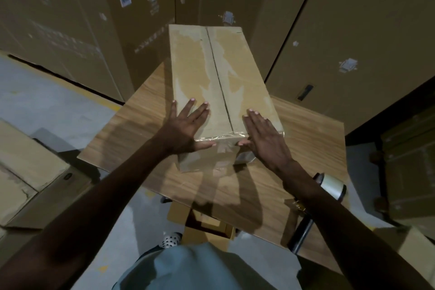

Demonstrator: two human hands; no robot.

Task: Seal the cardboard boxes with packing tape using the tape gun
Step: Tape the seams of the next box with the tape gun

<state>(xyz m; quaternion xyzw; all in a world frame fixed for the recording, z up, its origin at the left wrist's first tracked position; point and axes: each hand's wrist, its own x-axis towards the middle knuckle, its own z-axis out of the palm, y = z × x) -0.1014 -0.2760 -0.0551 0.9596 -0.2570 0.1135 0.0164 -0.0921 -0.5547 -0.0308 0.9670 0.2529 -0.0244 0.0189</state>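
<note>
Tall cardboard cartons (353,30) fill the upper half of the frame like a wall. Below them the wooden desk (306,148) spreads across the centre. On it lies the cardboard box (221,82), its long axis running from the lower centre up toward the top of the frame, the centre seam following the same line, the near end facing the person. The left hand (186,129) lies flat with fingers spread on the box's near left flap, thumb along the near edge. The right hand (263,134) lies flat, fingers together, on the near right flap. Both hands hold nothing. The tape gun (329,186) rests on the desk at the lower right, just beyond the right forearm, apparently with its dark handle pointing toward the bottom edge.
</note>
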